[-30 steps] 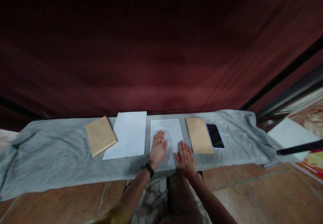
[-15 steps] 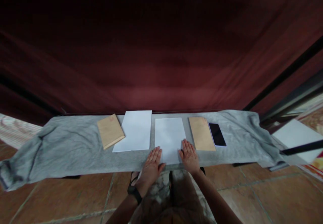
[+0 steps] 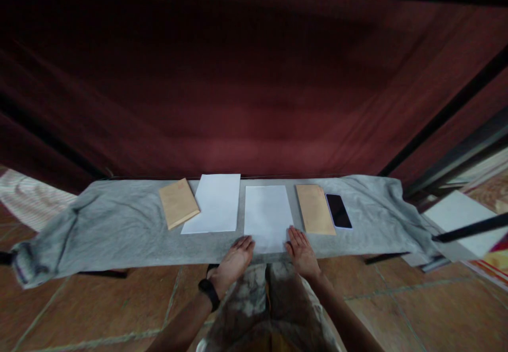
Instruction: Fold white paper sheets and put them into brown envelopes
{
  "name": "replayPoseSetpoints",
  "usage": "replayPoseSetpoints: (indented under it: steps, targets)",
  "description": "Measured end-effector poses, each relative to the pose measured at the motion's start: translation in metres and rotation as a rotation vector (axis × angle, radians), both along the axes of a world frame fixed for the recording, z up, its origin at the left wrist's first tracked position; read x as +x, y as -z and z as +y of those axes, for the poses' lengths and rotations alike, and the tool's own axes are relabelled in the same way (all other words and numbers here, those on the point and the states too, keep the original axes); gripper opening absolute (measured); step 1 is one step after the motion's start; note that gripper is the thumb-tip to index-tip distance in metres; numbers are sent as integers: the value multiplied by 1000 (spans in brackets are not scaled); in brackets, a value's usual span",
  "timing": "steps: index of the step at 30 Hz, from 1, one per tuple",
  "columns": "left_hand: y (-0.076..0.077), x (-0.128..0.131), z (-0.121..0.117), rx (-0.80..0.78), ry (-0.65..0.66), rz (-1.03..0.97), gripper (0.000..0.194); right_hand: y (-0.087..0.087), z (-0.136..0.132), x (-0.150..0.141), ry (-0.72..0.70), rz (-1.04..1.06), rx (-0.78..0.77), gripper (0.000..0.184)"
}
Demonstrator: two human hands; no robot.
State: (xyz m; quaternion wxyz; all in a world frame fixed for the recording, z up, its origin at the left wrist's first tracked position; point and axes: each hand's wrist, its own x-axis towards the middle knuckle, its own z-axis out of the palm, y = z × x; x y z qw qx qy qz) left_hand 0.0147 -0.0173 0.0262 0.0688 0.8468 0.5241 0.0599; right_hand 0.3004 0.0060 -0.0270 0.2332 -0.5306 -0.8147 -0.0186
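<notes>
A white sheet of paper [image 3: 267, 214] lies flat in the middle of a grey cloth [image 3: 119, 225]. My left hand [image 3: 233, 263] rests at the cloth's near edge by the sheet's lower left corner, fingers stretched out and empty. A black band sits on that wrist. My right hand [image 3: 302, 252] lies flat with its fingertips on the sheet's lower right corner, holding nothing. A second white sheet [image 3: 215, 210] lies to the left, and a tan envelope [image 3: 315, 208] to the right.
Another tan envelope [image 3: 178, 210] lies at the far left of the row. A black phone [image 3: 338, 210] sits beside the right envelope. A dark red curtain hangs behind the cloth. Tiled floor runs below, and a white board [image 3: 456, 219] with a dark bar stands at the right.
Both hands have slid back toward me, off the middle of the sheet to its near corners. The view has shifted slightly, and the papers, envelopes and phone stay in place.
</notes>
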Motion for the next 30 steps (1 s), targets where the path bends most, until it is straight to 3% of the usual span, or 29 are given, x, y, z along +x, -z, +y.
replayPoseSetpoints:
  steps: [6,9,13,18,25,30]
  targets:
    - [-30,-4,-8,-117,28,-165,42,-15,-14,13,-111,68,-83,49]
    - [-44,-10,-20,-147,42,-325,33,-28,-28,31,-165,206,-276,48]
    - [-55,-22,-35,-160,-25,-503,30,-41,-41,56,-136,495,-518,46]
    - [-59,-27,-35,-202,-93,-621,31,-41,-30,58,-68,659,-460,51]
    - [-80,-27,-7,-236,-127,-717,34,-35,12,31,29,672,-327,58]
    - [-74,-23,43,-82,-351,-839,36,-35,36,15,58,567,-410,38]
